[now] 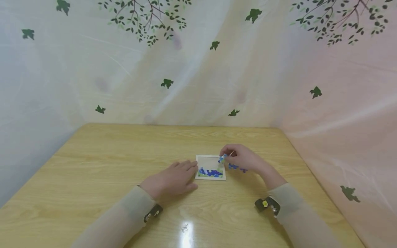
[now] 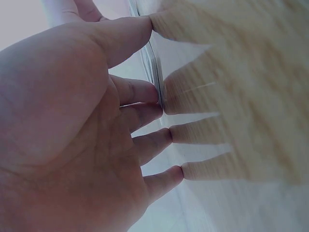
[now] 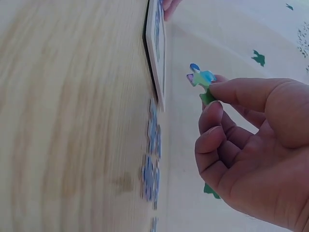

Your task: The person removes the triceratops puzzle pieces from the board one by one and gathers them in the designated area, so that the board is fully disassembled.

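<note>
A small white-framed puzzle tray (image 1: 211, 178) lies on the table, with joined blue, purple and green pieces (image 1: 211, 172) along its near side and a bare far part. My left hand (image 1: 175, 179) lies palm down with fingers extended, fingertips at the tray's left edge; in the left wrist view the fingertips (image 2: 175, 174) touch the tabletop. My right hand (image 1: 243, 157) pinches a blue and green jigsaw piece (image 3: 203, 82) between thumb and fingers, raised over the tray's right far corner.
Several loose blue puzzle pieces (image 1: 237, 167) lie on the wooden table (image 1: 124, 151) just right of the tray, partly under the right hand. Behind the table hangs a pale curtain (image 1: 192, 86) with green leaf prints. Each wrist carries a dark strapped device (image 1: 152, 213).
</note>
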`<state>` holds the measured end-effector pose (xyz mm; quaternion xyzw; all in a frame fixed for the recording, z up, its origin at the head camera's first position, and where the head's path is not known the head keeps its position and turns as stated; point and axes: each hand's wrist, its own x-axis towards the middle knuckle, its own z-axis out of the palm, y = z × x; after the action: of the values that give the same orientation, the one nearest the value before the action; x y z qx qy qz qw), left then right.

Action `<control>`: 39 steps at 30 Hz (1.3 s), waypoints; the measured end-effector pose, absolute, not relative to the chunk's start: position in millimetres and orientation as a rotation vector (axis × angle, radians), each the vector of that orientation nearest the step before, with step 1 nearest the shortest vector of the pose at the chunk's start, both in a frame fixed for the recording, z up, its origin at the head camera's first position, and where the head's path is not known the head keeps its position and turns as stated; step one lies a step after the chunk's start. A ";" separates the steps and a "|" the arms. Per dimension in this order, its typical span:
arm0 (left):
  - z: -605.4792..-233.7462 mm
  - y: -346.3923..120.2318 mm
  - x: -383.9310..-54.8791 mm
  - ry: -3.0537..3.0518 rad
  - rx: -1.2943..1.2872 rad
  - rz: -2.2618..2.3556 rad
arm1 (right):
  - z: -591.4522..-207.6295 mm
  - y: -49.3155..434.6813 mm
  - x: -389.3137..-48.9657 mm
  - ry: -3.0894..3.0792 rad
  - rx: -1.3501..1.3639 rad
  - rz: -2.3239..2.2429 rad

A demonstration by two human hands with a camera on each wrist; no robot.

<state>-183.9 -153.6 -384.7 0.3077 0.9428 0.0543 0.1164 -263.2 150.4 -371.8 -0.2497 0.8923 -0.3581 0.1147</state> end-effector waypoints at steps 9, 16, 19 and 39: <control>-383.7 -155.0 -181.3 2.761 0.936 0.130 | -371.8 182.8 -262.3 2.743 -0.634 -1.083; -382.9 -154.7 -179.5 2.757 0.936 0.137 | -370.5 209.9 -259.0 2.756 -0.573 -1.099; -382.7 -154.7 -179.2 2.754 0.936 0.140 | -370.4 222.4 -260.8 2.721 -0.584 -1.098; -384.0 -155.0 -183.3 2.758 0.978 0.141 | -374.4 263.0 -269.9 2.529 -0.473 -1.093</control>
<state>-183.3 -155.0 -384.0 0.3321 0.9361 0.0478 0.1057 -269.9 263.0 -374.4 -0.1668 0.8913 -0.3850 0.1721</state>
